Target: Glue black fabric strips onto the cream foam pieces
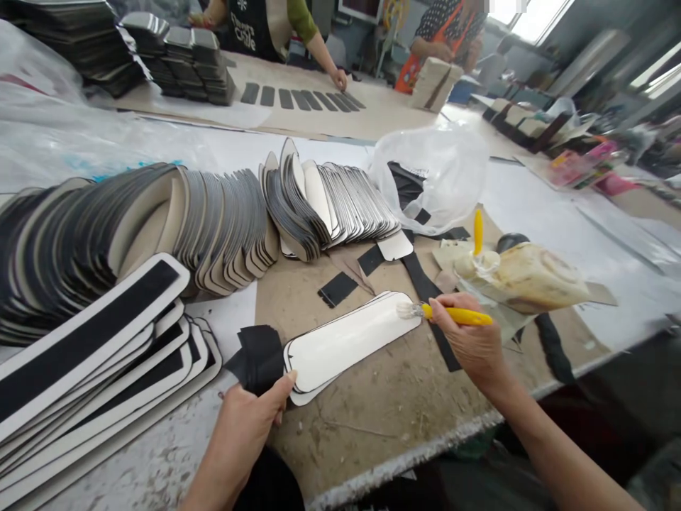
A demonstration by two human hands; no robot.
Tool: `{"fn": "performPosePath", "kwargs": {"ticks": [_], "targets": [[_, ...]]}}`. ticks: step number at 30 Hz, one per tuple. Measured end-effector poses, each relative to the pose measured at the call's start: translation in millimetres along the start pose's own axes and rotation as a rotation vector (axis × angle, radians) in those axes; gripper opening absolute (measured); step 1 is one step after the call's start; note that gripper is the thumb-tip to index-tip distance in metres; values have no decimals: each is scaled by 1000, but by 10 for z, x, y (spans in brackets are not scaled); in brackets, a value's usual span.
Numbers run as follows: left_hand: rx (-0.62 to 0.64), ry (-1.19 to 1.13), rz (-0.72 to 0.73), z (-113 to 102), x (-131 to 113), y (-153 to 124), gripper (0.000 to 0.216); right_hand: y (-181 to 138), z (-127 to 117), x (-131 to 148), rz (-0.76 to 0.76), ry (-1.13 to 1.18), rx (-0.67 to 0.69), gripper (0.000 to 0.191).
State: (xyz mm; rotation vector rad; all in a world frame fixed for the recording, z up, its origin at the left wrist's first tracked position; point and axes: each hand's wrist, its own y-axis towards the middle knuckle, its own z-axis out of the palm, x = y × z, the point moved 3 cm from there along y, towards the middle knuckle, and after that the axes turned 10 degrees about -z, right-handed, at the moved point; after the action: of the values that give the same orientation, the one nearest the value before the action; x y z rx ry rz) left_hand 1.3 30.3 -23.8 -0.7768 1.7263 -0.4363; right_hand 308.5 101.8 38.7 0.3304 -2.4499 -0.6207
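Note:
In my right hand (471, 337) is a paintbrush (462, 316) with a yellow handle. Its pale bristles touch the right end of a long white panel (345, 337) with rounded ends. The panel's surface looks glossy, and at least one more panel lies under it. My left hand (247, 419) pinches the panel's near left corner, thumb on top and the other fingers mostly hidden. Just beyond that thumb sit folded black fabric strips (260, 358). To the left lies a fanned stack of white panels with black strips down their middles (96, 341).
Rows of curved panels (223, 227) stand behind the work. On the right is a glue-crusted container (543, 273) with another yellow-handled brush (477, 231). A plastic bag (436, 177) holds black pieces. Two people work across the table, near dark strips (303, 99). The table's front edge (404, 465) runs close by.

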Motion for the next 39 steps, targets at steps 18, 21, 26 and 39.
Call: {"fn": "performPosePath", "kwargs": {"ticks": [18, 21, 26, 39], "targets": [[46, -130, 35, 21, -26, -30, 40, -253, 322, 754, -214, 254, 230, 11], [57, -134, 46, 16, -20, -35, 41, -292, 432, 977, 35, 502, 188, 15], [62, -132, 26, -1, -17, -48, 40, -323, 654, 1052, 374, 759, 244, 18], [58, -129, -15, 15, 66, 1, 40, -84, 60, 358, -248, 22, 17, 11]]}}
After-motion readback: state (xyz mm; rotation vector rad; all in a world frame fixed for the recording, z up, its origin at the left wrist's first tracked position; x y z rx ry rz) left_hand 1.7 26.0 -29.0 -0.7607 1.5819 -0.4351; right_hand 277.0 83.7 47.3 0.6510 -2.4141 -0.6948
